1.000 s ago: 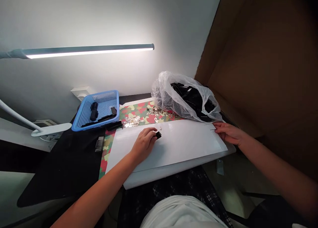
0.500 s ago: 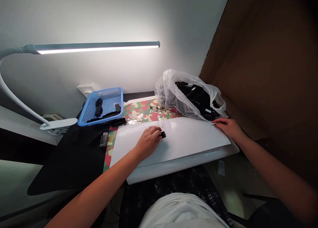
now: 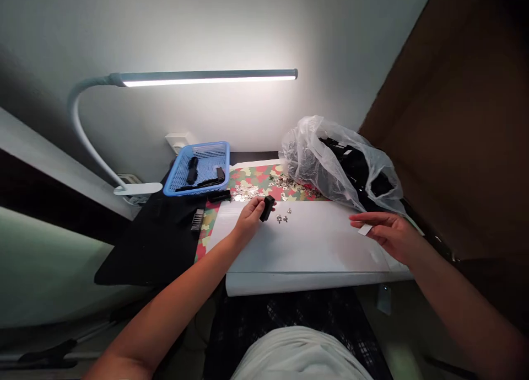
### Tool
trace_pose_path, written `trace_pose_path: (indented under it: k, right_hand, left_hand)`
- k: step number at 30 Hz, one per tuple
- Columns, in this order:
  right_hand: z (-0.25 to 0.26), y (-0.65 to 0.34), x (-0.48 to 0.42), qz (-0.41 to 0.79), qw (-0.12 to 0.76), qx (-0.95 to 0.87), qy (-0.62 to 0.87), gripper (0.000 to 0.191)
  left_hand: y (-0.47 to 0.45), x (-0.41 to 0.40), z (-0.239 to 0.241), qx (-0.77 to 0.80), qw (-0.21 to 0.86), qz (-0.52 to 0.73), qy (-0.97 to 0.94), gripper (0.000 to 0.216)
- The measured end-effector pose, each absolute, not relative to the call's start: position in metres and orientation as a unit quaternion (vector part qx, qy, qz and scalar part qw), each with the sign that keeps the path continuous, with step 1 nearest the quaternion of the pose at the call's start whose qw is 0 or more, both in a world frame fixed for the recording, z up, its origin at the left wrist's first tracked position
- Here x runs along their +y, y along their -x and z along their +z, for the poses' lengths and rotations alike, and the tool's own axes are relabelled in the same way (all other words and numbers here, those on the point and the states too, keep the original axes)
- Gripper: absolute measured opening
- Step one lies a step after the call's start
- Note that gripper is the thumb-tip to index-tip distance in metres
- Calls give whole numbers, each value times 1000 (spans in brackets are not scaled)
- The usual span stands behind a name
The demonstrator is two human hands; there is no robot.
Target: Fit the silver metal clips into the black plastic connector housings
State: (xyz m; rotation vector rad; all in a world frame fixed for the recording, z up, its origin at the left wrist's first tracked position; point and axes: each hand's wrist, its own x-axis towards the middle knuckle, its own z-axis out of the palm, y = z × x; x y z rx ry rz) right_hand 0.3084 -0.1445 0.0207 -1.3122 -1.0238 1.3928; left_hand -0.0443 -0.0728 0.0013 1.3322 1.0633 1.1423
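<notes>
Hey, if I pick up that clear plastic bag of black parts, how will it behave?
The clear plastic bag looks thin and crumpled, so probably floppy. The black parts bunched inside will likely shift and sag it.

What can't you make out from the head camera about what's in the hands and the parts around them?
Head view:
The black part in the left hand: its gripped end is hidden by the fingers.
The white slip at the right hand: partly behind the fingers, any marking too small to read.
The black parts in the plastic bag: blurred by the film, so uncountable.
The metal bits on the white board: too small to identify.
</notes>
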Motion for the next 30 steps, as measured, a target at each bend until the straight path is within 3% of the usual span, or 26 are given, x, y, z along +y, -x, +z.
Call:
trace_pose_path:
  k: [6, 13, 17, 19, 24, 27, 30]
  right_hand:
    - [25, -232, -97, 518, 488, -528, 464, 29]
    - [32, -166, -43, 486, 578, -501, 423, 21]
    - [17, -172, -25, 472, 577, -515, 424, 16]
    - [9, -181, -21, 423, 518, -606, 431, 16]
    - [5, -189, -27, 299, 277, -828, 384, 21]
    - [3, -184, -31, 247, 215, -857, 397, 27]
    - [-4, -179, -31, 236, 182, -865, 404, 20]
  left_hand:
    - [50, -62, 41, 432, 679, 515, -295, 20]
    - [10, -28, 56, 351, 728, 541, -232, 18]
    - [8, -12, 42, 380, 723, 525, -239, 18]
    - [15, -7, 33, 386, 718, 526, -242, 21]
    - [27, -1, 17, 399, 697, 558, -206, 20]
    - [24, -1, 14, 407, 701, 544, -215, 19]
    - [19, -4, 15, 409, 707, 527, -235, 19]
